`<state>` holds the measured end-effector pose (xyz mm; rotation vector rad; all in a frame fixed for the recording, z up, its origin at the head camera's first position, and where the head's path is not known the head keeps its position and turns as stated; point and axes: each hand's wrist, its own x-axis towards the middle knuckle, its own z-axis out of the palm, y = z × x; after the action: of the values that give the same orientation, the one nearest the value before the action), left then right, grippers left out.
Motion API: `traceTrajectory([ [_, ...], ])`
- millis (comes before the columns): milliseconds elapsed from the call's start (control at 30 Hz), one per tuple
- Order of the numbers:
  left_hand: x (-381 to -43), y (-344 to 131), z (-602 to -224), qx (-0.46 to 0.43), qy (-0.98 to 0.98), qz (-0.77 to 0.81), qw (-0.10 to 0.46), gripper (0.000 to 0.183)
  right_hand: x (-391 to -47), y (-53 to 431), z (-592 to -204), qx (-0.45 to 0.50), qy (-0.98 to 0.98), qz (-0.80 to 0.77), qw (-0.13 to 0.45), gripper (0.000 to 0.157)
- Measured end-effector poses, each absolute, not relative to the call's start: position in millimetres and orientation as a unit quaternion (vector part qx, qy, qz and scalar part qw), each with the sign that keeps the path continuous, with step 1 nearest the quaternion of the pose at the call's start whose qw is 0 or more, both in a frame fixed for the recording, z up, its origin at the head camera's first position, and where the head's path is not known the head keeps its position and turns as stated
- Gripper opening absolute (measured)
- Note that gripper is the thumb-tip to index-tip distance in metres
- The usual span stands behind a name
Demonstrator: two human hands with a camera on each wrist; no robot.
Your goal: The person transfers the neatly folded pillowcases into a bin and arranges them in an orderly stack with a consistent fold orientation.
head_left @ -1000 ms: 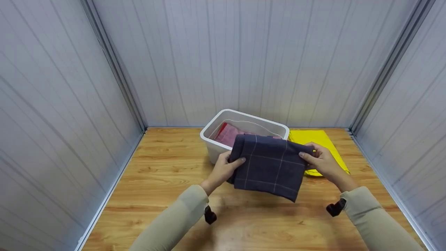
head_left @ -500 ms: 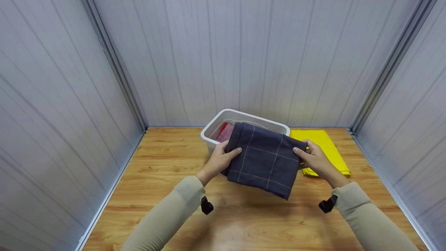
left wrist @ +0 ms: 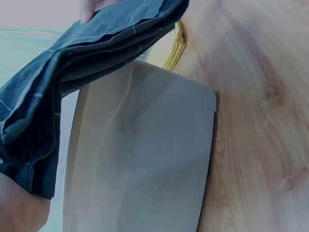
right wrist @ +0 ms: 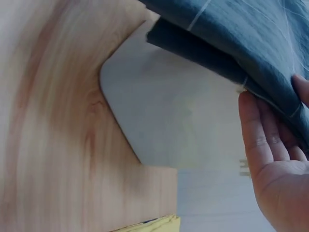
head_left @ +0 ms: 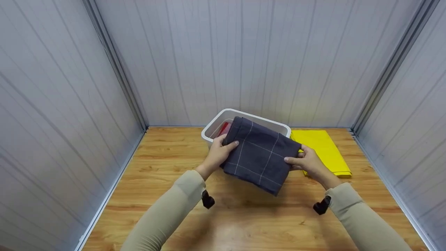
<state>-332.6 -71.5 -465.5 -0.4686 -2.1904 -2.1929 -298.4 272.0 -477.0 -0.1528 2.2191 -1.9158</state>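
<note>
Between both hands hangs a folded dark cloth [head_left: 259, 153] with a thin white check, tilted down to the right over the near side of the white bin [head_left: 208, 138]. My left hand [head_left: 216, 153] pinches its left edge, thumb on top. The right hand [head_left: 308, 162] pinches the right edge, thumb on the front face and fingers behind, as the right wrist view shows. Several folded layers of the cloth [left wrist: 96, 53] stand out in the left wrist view. Red and pink fabric [head_left: 224, 129] lies inside the bin, mostly hidden by the cloth.
A folded yellow cloth [head_left: 324, 148] lies on the wooden surface [head_left: 167, 167], right of the bin. Pale panel walls [head_left: 223, 62] enclose the back and both sides. A small black device [head_left: 208, 199] hangs at the left wrist, another [head_left: 321, 205] at the right.
Both hands have carried the dark cloth away from me and slightly left, farther over the bin. It now covers more of the pink fabric and tilts more. Both grips are kept.
</note>
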Motion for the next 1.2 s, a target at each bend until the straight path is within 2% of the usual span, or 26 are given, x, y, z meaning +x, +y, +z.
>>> traceTrajectory([
  [267,-337,-75,-464,-0.145,-0.712,-0.687,0.009,0.022,-293,266,-486,-0.086,0.777,-0.611,0.13,0.076],
  [500,-342,-85,-461,-0.169,-0.768,-0.617,-0.006,0.029,-291,261,-481,-0.09,0.778,-0.61,0.124,0.072],
  [600,-344,-88,-458,-0.167,-0.777,-0.606,-0.038,0.033,-290,258,-478,-0.09,0.773,-0.616,0.12,0.069],
  [700,-343,-92,-455,-0.152,-0.763,-0.62,-0.102,0.041,-290,255,-474,-0.086,0.766,-0.626,0.117,0.066],
  [833,-344,-97,-450,-0.139,-0.747,-0.627,-0.17,0.064,-291,252,-470,-0.084,0.755,-0.641,0.111,0.065],
  [967,-346,-103,-445,-0.144,-0.751,-0.616,-0.188,0.079,-292,250,-465,-0.074,0.751,-0.647,0.107,0.063],
  [1133,-349,-106,-441,-0.139,-0.747,-0.62,-0.196,0.075,-293,247,-457,-0.073,0.758,-0.639,0.114,0.057],
  [1200,-350,-107,-438,-0.137,-0.748,-0.621,-0.193,0.076,-294,244,-454,-0.075,0.758,-0.637,0.119,0.059],
])
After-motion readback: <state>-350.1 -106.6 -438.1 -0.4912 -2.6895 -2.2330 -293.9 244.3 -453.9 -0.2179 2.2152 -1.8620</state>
